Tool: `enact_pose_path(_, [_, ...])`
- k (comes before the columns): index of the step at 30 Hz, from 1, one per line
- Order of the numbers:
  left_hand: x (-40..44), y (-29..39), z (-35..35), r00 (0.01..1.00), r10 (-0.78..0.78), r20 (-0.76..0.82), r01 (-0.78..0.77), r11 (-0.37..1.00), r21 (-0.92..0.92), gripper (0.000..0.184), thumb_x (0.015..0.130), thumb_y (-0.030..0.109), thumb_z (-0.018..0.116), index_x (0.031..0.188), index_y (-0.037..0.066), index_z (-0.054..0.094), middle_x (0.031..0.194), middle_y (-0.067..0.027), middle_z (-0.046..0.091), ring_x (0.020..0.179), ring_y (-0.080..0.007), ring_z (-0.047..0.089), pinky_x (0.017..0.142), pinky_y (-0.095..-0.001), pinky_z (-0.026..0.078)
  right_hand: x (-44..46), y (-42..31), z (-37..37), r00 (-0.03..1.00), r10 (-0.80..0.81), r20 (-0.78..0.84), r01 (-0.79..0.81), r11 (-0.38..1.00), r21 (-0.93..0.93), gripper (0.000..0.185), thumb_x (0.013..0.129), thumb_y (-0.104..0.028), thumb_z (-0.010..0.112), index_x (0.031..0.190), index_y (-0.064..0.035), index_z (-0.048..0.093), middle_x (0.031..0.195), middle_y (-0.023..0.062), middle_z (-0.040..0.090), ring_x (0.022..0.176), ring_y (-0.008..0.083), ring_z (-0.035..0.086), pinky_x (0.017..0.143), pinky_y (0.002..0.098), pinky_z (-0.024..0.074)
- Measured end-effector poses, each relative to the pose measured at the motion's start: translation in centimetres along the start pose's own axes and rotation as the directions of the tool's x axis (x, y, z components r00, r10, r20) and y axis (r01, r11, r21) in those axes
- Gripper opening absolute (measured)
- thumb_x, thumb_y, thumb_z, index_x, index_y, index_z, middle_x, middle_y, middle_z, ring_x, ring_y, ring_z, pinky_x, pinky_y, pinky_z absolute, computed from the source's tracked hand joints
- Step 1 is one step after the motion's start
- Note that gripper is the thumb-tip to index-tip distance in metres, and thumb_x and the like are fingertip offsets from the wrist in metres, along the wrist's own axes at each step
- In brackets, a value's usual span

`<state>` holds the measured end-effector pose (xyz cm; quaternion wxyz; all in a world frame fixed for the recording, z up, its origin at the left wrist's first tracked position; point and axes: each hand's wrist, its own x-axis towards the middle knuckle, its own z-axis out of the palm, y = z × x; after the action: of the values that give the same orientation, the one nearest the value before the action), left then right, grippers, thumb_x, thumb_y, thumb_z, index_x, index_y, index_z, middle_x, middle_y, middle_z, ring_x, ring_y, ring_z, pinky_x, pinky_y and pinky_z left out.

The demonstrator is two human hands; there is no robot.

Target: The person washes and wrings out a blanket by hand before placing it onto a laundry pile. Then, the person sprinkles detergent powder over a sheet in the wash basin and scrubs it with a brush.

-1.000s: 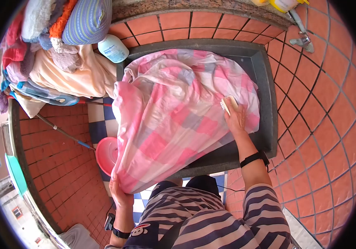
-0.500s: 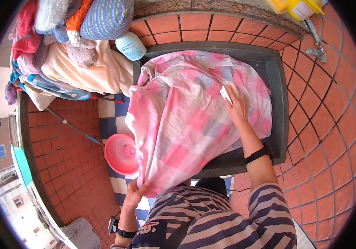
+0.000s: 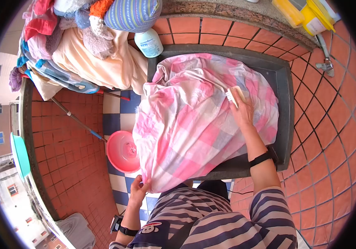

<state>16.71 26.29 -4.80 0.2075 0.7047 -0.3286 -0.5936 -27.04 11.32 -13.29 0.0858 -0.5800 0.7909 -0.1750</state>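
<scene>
A pink, white and grey checked cloth (image 3: 186, 120), wet-looking and wrinkled, lies spread over a dark stone sink (image 3: 285, 124) and hangs past its near left side. My right hand (image 3: 243, 113) is closed around a scrubbing brush (image 3: 239, 96) with a pale back and white bristles. The brush is tilted on its side at the cloth's upper right, bristles facing left; whether they touch the fabric I cannot tell. At the lower left, my left hand (image 3: 138, 190) pinches the cloth's near corner between thumb and fingers.
A pink basin (image 3: 122, 152) stands on the blue and white tiled floor to the left. Behind it is a heap of laundry (image 3: 99, 62) with a pump-less white-blue bottle (image 3: 149, 43) beside the sink. A tap (image 3: 325, 64) and yellow container (image 3: 314, 20) are at the upper right.
The view has shifted, so most things sit slightly right. The brush has tipped so more of its back shows. The cloth has more folds, and my left hand keeps its corner.
</scene>
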Motion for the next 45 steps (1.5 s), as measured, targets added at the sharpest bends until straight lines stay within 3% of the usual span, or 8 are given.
enact_pose_path(5, [5.3,2.4,3.5,0.989,-0.029,-0.145,-0.015,0.954,-0.298,0.048,0.086,0.021,0.067,0.122,-0.003,0.046,0.103,-0.0123,0.063,0.086,-0.0148,0.060,0.077,-0.0269,0.048,-13.3,-18.8,3.5,0.633,-0.774,0.018,0.670,0.560,0.487,0.076,0.070,-0.030,0.074,0.138,-0.0356,0.040,0.102,0.0144,0.046,0.094,0.0321,0.051,0.086,0.0440,0.0431])
enact_pose_path(14, [0.1,-1.0,-0.7,1.000,0.024,0.015,-0.021,0.986,-0.168,0.029,0.092,0.020,0.058,0.114,0.000,0.056,0.099,-0.0076,0.063,0.086,-0.0120,0.060,0.078,-0.0272,0.047,1.9,3.0,2.9,0.999,0.030,0.036,-0.024,0.989,-0.149,0.062,0.078,-0.023,0.066,0.136,-0.0290,0.045,0.092,0.0179,0.052,0.084,0.0339,0.051,0.076,0.0440,0.0421])
enact_pose_path(16, [1.7,-2.4,-0.5,0.996,0.092,0.002,-0.092,0.984,0.150,0.036,0.088,0.028,0.065,0.107,-0.001,0.057,0.088,-0.0058,0.059,0.075,-0.0109,0.057,0.071,-0.0249,0.046,-2.3,-7.0,0.9,0.974,-0.227,0.003,0.224,0.963,0.151,0.064,0.076,-0.024,0.068,0.136,-0.0299,0.046,0.091,0.0177,0.051,0.086,0.0343,0.050,0.075,0.0465,0.0415])
enact_pose_path(22, [2.8,3.0,3.2,0.977,-0.160,-0.141,0.050,0.815,-0.578,0.036,0.088,0.022,0.064,0.114,-0.001,0.055,0.100,-0.0089,0.064,0.091,-0.0174,0.061,0.081,-0.0273,0.048,-8.4,-14.9,4.4,0.649,-0.750,0.130,0.667,0.643,0.376,0.069,0.069,-0.022,0.073,0.132,-0.0357,0.049,0.097,0.0132,0.047,0.093,0.0331,0.049,0.084,0.0462,0.0422])
enact_pose_path(26, [-2.2,0.3,1.9,0.984,-0.026,-0.174,-0.085,0.796,-0.599,0.036,0.089,0.017,0.062,0.118,-0.003,0.054,0.109,-0.0108,0.064,0.097,-0.0193,0.062,0.087,-0.0298,0.048,4.8,-0.4,3.2,0.990,-0.141,0.017,0.139,0.940,-0.312,0.060,0.075,-0.025,0.068,0.131,-0.0275,0.050,0.090,0.0175,0.053,0.086,0.0346,0.052,0.075,0.0434,0.0442])
enact_pose_path(29, [-1.3,-1.3,0.1,0.996,0.018,-0.089,-0.055,0.901,-0.431,0.041,0.089,0.018,0.062,0.122,-0.003,0.052,0.113,-0.0113,0.062,0.101,-0.0196,0.061,0.091,-0.0337,0.047,3.8,-1.1,0.9,0.997,-0.021,0.072,0.031,0.988,-0.152,0.058,0.077,-0.025,0.066,0.132,-0.0255,0.049,0.088,0.0176,0.054,0.083,0.0340,0.052,0.075,0.0448,0.0431])
enact_pose_path(35, [2.7,1.9,2.2,0.973,-0.149,0.175,0.225,0.464,-0.857,0.064,0.088,0.043,0.057,0.133,0.000,0.041,0.130,-0.0190,0.050,0.116,-0.0329,0.052,0.098,-0.0493,0.043,-13.5,-19.3,3.3,0.594,-0.802,-0.069,0.719,0.491,0.491,0.075,0.070,-0.027,0.073,0.138,-0.0319,0.042,0.096,0.0134,0.047,0.090,0.0304,0.048,0.080,0.0428,0.0416])
enact_pose_path(45, [-0.4,3.5,0.8,0.972,-0.056,0.227,0.228,0.457,-0.860,0.058,0.091,0.035,0.055,0.134,0.001,0.038,0.129,-0.0185,0.051,0.115,-0.0320,0.053,0.099,-0.0485,0.043,-0.7,-14.7,2.6,0.933,-0.358,0.019,0.345,0.912,0.222,0.064,0.077,-0.023,0.067,0.137,-0.0249,0.044,0.090,0.0180,0.050,0.084,0.0347,0.051,0.074,0.0465,0.0424])
